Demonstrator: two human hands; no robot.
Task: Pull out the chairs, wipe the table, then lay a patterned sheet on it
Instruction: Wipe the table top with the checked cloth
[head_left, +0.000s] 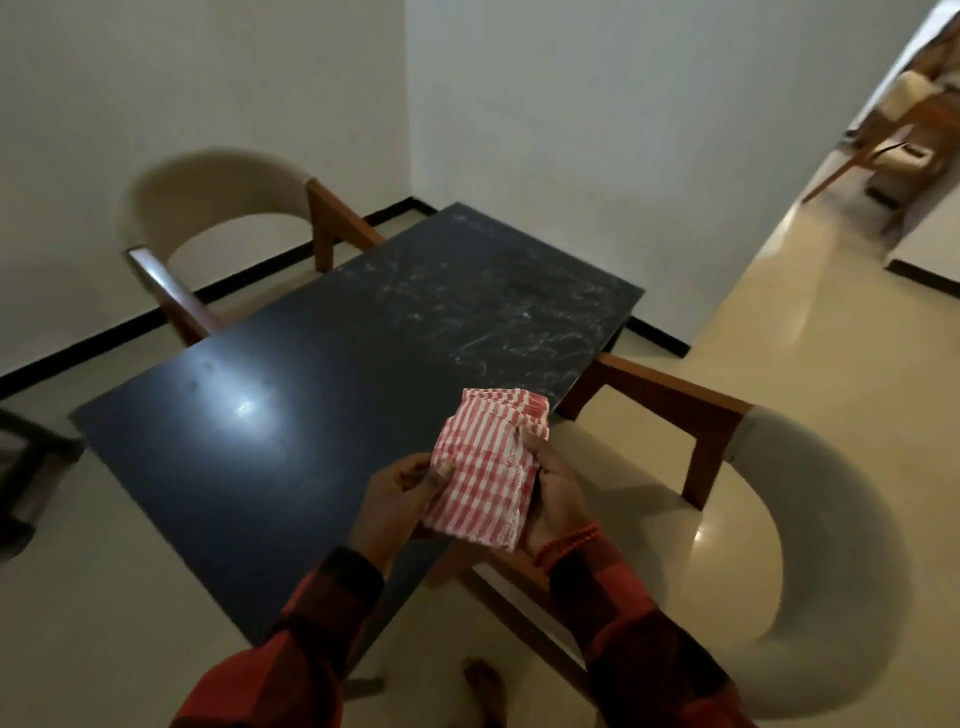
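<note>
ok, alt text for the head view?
Both hands, left hand and right hand, hold a folded red-and-white checked cloth above a dark rectangular tabletop with pale smears at its far end. Two cushioned wooden armchairs, one far left, one right, stand pulled back.

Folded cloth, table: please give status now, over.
Left hand and right hand both grip the folded red-striped cloth, held above the near table corner. Dark table bare, far end smeared. Two chairs pulled out. Nothing in the way.
</note>
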